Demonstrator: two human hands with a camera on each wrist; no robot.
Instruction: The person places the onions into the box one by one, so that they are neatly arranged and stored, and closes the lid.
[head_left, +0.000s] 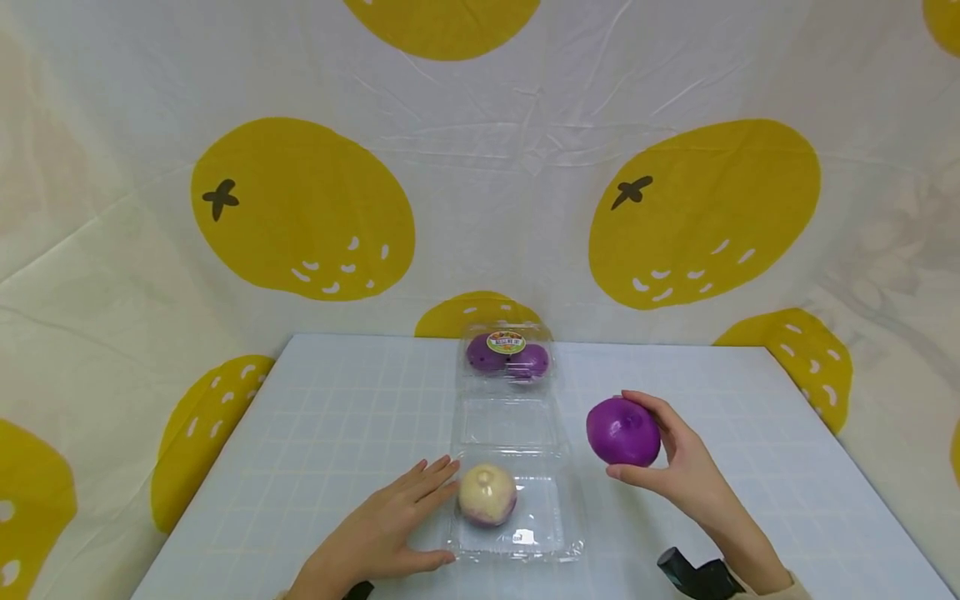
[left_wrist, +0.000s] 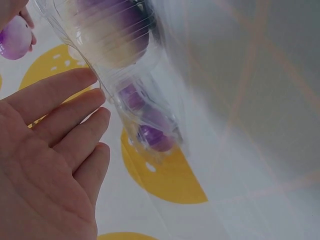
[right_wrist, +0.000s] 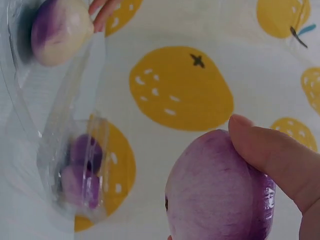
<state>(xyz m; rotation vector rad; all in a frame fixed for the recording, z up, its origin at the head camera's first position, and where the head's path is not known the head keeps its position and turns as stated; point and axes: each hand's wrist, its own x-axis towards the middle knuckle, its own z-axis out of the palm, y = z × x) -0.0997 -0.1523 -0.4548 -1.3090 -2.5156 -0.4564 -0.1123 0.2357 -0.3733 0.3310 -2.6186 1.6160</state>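
Note:
In the head view my right hand (head_left: 678,458) holds a round purple turnip-like vegetable (head_left: 624,432) above the table, thumb on one side and fingers on the other. The right wrist view shows the same purple vegetable (right_wrist: 215,185) up close, streaked and paler. My left hand (head_left: 390,525) is spread, its fingertips at the left edge of an opened clear plastic clamshell (head_left: 543,542); whether they touch it I cannot tell. Inside the near half sits a cream-topped, purple-bottomed vegetable (head_left: 487,493) of similar kind. The left wrist view shows the left hand (left_wrist: 55,135) with straight fingers, holding nothing.
Beyond the clamshell's flat far half stands another clear box (head_left: 546,333) with two purple vegetables (head_left: 528,360) inside and an oval label (head_left: 506,342) on top. The white table (head_left: 360,400) has a pale grid. Behind it hangs a cloth (head_left: 510,208) printed with yellow fruit.

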